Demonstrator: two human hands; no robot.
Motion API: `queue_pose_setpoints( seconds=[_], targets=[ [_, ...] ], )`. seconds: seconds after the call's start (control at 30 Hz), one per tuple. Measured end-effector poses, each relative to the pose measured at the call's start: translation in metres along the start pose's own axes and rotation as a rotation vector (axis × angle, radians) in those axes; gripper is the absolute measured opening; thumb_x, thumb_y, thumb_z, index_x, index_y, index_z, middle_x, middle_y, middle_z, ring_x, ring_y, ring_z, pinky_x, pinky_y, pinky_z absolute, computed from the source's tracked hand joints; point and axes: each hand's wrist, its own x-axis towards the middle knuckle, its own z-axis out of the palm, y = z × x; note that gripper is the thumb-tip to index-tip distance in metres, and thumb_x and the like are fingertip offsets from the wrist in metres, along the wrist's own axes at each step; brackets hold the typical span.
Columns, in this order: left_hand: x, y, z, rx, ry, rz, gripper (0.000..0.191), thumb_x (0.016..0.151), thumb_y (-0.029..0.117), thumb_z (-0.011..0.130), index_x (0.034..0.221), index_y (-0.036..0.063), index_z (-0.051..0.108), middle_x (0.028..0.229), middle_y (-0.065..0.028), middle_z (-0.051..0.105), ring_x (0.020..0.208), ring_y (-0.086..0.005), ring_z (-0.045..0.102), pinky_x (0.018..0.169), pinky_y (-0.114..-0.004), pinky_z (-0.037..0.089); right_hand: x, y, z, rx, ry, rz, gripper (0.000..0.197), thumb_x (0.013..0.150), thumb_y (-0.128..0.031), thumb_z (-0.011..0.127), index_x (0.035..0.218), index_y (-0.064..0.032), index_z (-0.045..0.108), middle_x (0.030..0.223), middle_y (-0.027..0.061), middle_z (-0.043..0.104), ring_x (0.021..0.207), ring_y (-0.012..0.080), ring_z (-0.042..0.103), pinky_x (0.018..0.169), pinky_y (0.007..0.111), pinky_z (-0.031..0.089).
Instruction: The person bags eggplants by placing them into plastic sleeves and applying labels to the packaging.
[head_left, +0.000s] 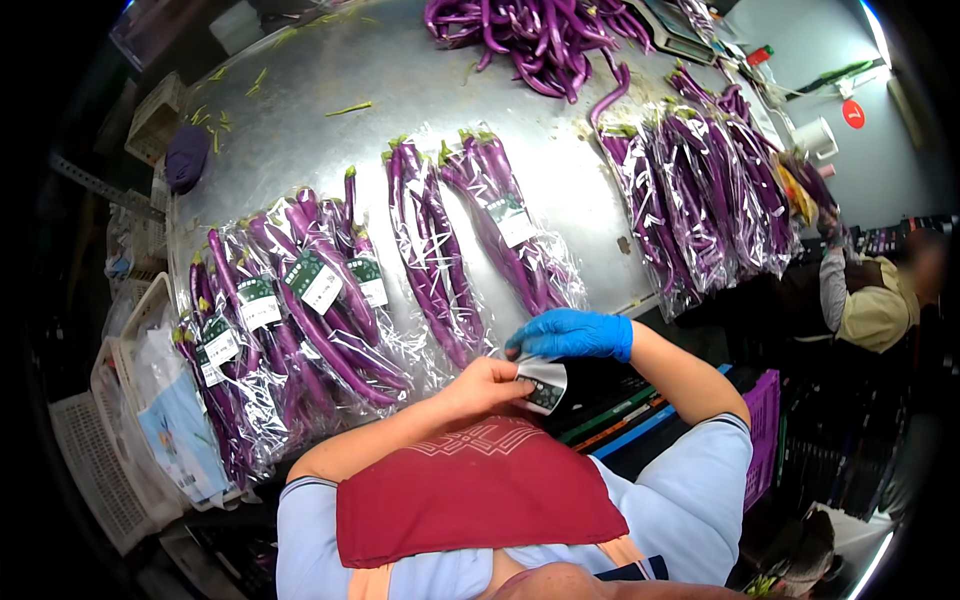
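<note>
Close to my body, my bare left hand (486, 386) grips a printed adhesive label (543, 388) with a dark green patterned part. My right hand (574, 334), in a blue glove, has its fingertips by the label's upper edge; whether they pinch it cannot be told. Just beyond my hands lies a clear bag of long purple eggplants (501, 225) bearing a label. Beside it on the left is a bag of eggplants (435, 247) on which no label shows. Farther left, several labelled bags of eggplants (311, 289) lie overlapping.
The metal table (300, 135) holds a heap of loose eggplants (536, 37) at the far side and several bagged eggplants (697, 202) at the right. A dark purple cap-like item (187, 158) lies at its left edge. White plastic baskets (101, 442) stand left; a co-worker (874, 300) is at the right.
</note>
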Motion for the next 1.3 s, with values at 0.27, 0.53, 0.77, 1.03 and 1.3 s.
queue_pose_setpoints(
  seconds=[0.27, 0.53, 0.77, 1.03, 1.3],
  targets=[
    [-0.008, -0.016, 0.008, -0.071, -0.185, -0.139, 0.022, 0.077, 0.006, 0.053, 0.097, -0.0037, 0.054, 0.087, -0.0078, 0.058, 0.076, -0.0111, 0.055, 0.069, -0.022, 0.045, -0.034, -0.018, -0.008, -0.39, 0.076, 0.028, 0.016, 0.069, -0.015, 0.061, 0.075, -0.0001, 0.057, 0.072, 0.0059, 0.053, 0.07, 0.0127, 0.049, 0.063, 0.025, 0.039],
    [-0.023, -0.028, 0.015, -0.164, -0.06, -0.153, 0.02, 0.078, 0.008, 0.053, 0.094, -0.0039, 0.055, 0.085, -0.0074, 0.058, 0.073, -0.0128, 0.057, 0.068, -0.024, 0.045, -0.036, 0.007, 0.024, -0.977, 0.509, 0.006, 0.026, 0.072, -0.023, 0.057, 0.09, -0.0042, 0.054, 0.089, 0.0131, 0.053, 0.08, 0.0304, 0.051, 0.071, 0.034, 0.041],
    [-0.028, -0.032, 0.012, 0.143, 0.102, -0.026, 0.014, 0.076, 0.009, 0.055, 0.083, -0.0024, 0.059, 0.07, -0.0008, 0.056, 0.058, -0.0045, 0.046, 0.051, -0.019, 0.036, -0.028, 0.014, 0.09, -0.959, 0.37, 0.049, 0.015, 0.071, -0.021, 0.056, 0.074, -0.006, 0.056, 0.066, 0.0113, 0.051, 0.06, 0.0296, 0.051, 0.054, 0.035, 0.042],
    [-0.031, -0.033, 0.012, -0.02, 0.155, -0.01, 0.015, 0.076, 0.009, 0.056, 0.084, -0.0028, 0.059, 0.07, -0.0015, 0.057, 0.056, -0.0044, 0.047, 0.05, -0.018, 0.037, -0.016, 0.021, 0.069, -0.978, 0.553, -0.063, 0.016, 0.069, -0.019, 0.052, 0.076, -0.0053, 0.057, 0.071, 0.0138, 0.054, 0.065, 0.03, 0.053, 0.058, 0.034, 0.044],
    [-0.035, -0.032, 0.002, 0.048, -0.024, -0.157, 0.017, 0.076, 0.01, 0.056, 0.087, -0.0033, 0.059, 0.076, -0.0043, 0.059, 0.066, -0.0077, 0.054, 0.061, -0.02, 0.044, 0.054, -0.018, -0.035, -0.522, 0.601, 0.0, 0.024, 0.071, -0.021, 0.051, 0.082, -0.0005, 0.058, 0.074, 0.0141, 0.058, 0.067, 0.0195, 0.055, 0.066, 0.029, 0.043]
  ],
)
